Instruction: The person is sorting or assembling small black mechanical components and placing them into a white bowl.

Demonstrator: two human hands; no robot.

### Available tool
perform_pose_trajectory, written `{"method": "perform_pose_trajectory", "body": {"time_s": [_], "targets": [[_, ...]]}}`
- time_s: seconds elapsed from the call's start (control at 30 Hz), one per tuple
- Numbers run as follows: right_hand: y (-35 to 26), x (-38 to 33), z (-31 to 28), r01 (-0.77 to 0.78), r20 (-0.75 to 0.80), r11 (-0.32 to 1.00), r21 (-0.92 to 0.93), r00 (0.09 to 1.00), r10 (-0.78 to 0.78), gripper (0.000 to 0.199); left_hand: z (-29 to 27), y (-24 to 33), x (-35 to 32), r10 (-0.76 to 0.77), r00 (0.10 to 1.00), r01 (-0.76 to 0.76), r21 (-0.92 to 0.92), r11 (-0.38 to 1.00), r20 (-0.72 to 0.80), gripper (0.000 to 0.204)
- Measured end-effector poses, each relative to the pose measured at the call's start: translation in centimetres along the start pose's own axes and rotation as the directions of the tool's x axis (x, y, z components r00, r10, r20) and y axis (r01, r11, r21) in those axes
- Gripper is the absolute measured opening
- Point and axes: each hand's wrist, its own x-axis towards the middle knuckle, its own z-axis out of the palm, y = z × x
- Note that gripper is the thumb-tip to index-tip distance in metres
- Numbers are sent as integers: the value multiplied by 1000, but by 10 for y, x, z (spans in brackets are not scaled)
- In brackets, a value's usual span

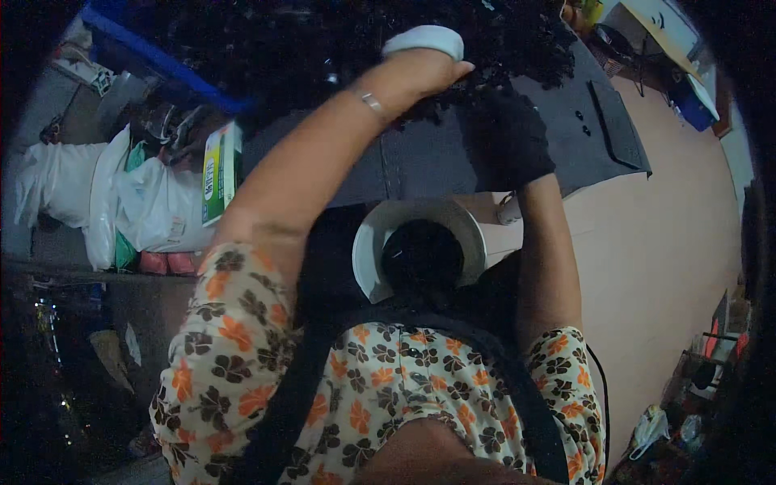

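Observation:
My left hand [432, 71] reaches over the work surface, its thumb sticking out to the right. A white, rounded, band-like thing [424, 39] lies across the far side of this hand, which appears closed on it; its kind is unclear. Beneath and beyond spreads a dark, shiny, ragged-edged mass [299, 48], too dark to name. My right hand [509, 141] is wholly black, gloved or covered by dark material, and its fingers cannot be made out. It rests over dark grey cloth [420, 166] that hangs toward me.
A round white bin [368, 250] with a dark inside stands between my legs. White plastic bags [158, 202] and a green-and-white box [220, 174] sit at the left, below a blue bar [162, 52]. A blue container [691, 109] is at the far right, above the pale floor [671, 242].

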Motion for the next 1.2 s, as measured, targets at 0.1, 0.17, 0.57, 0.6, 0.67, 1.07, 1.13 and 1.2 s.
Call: {"method": "perform_pose_trajectory", "body": {"time_s": [0.1,0.17,0.57,0.6,0.67,1.07,1.13,1.2], "targets": [[-1,9,5,44,35,988,-146,999,-39,25,18,13,21,-173,978,171,27,985,120,36],[2,11,9,39,36,970,-240,999,-31,24,24,16,25,-232,964,232,16,973,131,35],[4,-2,7,7,-36,997,-77,999,-10,20,3,-33,-50,-21,974,-71,-393,917,-225,30],[-1,-1,4,-26,10,996,-85,1000,27,20,3,-39,-58,-15,968,-93,-413,906,-252,29],[-4,0,3,-57,56,994,-95,996,63,20,-2,-42,-74,-11,960,-116,-431,895,-280,28],[-7,2,2,166,87,961,-221,985,-149,23,-17,-32,-145,-297,930,92,-644,759,-216,23],[-18,-2,-6,1,-30,972,233,1000,6,21,-21,-26,-148,-208,936,4,-585,811,-283,25],[-25,-6,-8,17,-27,941,339,1000,-9,21,-26,-17,-148,-225,945,22,-643,766,-236,25]]}}
